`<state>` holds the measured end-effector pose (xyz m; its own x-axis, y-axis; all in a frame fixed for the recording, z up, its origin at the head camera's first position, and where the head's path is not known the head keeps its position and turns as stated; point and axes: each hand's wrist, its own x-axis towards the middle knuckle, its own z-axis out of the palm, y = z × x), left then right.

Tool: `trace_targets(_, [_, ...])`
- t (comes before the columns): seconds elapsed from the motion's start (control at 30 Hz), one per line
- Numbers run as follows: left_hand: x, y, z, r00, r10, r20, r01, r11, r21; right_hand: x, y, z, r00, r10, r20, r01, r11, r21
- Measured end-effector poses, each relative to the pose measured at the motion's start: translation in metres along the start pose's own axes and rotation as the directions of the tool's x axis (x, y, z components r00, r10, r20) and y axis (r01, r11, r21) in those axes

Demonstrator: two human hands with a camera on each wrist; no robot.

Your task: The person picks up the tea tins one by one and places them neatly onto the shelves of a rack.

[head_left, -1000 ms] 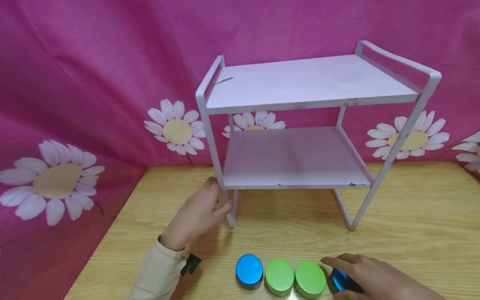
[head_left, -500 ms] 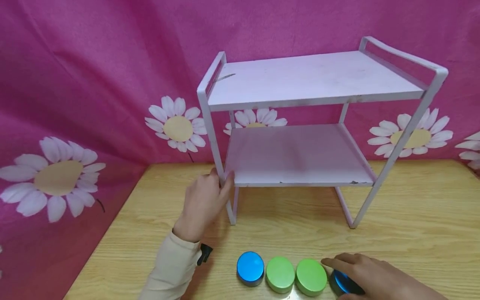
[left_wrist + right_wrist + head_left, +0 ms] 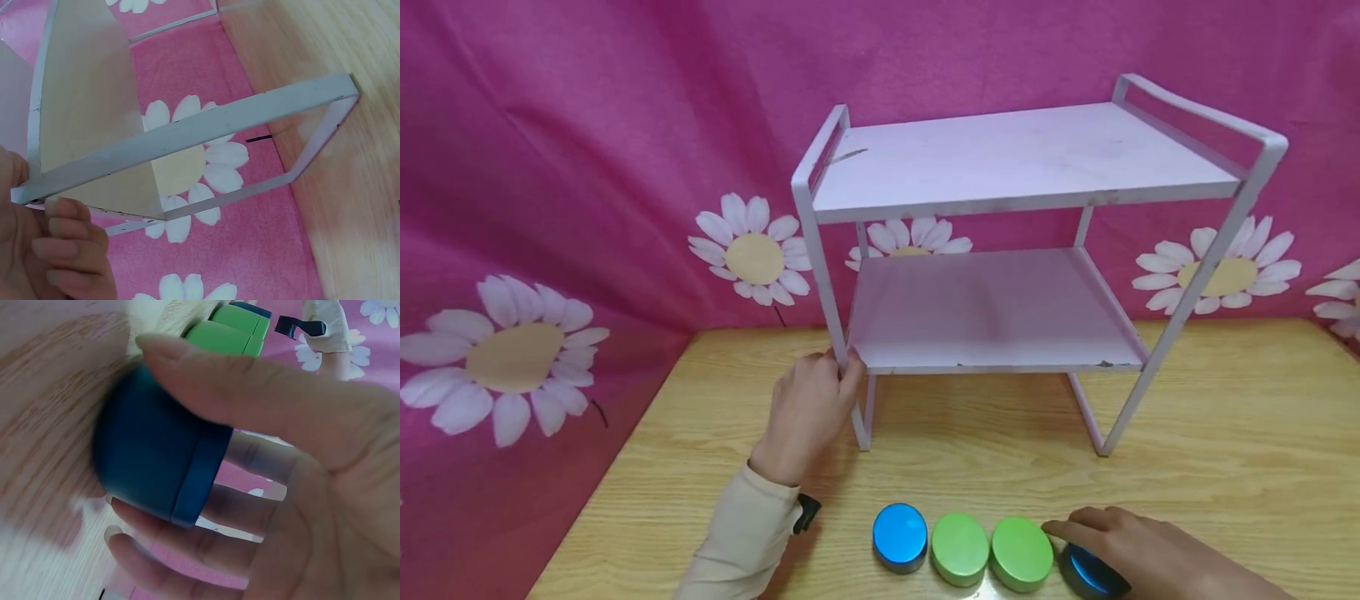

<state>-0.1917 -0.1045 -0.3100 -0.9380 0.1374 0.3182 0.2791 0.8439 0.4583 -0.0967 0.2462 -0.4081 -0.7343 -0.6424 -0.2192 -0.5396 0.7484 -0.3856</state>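
My left hand point(image 3: 808, 408) grips the front left leg of a white two-tier rack point(image 3: 992, 308) just where the lower shelf meets it. In the left wrist view the fingers and thumb of my left hand point(image 3: 59, 250) curl round that frame bar point(image 3: 187, 134). At the lower right my right hand point(image 3: 1150, 550) holds a blue round container point(image 3: 1086, 571); in the right wrist view the thumb and fingers of my right hand point(image 3: 300, 469) lie on both sides of the dark blue container point(image 3: 156, 444), which stands on the table.
Left of my right hand stand two green-lidded containers point(image 3: 960, 550) point(image 3: 1022, 554) and a blue-lidded one point(image 3: 900, 537) in a row on the wooden table point(image 3: 1262, 433). Pink cloth point(image 3: 625, 125) with daisies hangs behind and to the left.
My left hand has moved up and right and closed round the rack's left leg. My right hand has stayed at the blue container, which is slightly tilted now.
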Motion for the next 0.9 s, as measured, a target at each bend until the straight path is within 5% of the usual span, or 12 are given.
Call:
trace_targets(0.2, [0.003, 0.003, 0.002, 0.999, -0.043, 0.003, 0.042, 0.999, 0.031, -0.003, -0.009, -0.011, 0.999, 0.041, -0.007, -0.040, 0.998, 0.050])
trace_targets(0.4, [0.004, 0.002, 0.007, 0.995, -0.095, 0.020, 0.095, 0.995, 0.002, 0.001, 0.006, -0.002, 0.999, 0.033, -0.004, -0.032, 0.996, 0.087])
trace_targets(0.63, [0.003, -0.001, 0.013, 0.996, -0.085, -0.002, 0.085, 0.996, -0.025, 0.000, 0.016, 0.013, 0.997, -0.036, -0.062, 0.036, 0.999, 0.002])
trace_targets(0.9, [0.002, -0.001, 0.009, 0.997, -0.057, -0.045, 0.061, 0.994, 0.087, 0.000, -0.002, -0.004, 1.000, 0.016, -0.016, -0.014, 0.995, 0.100])
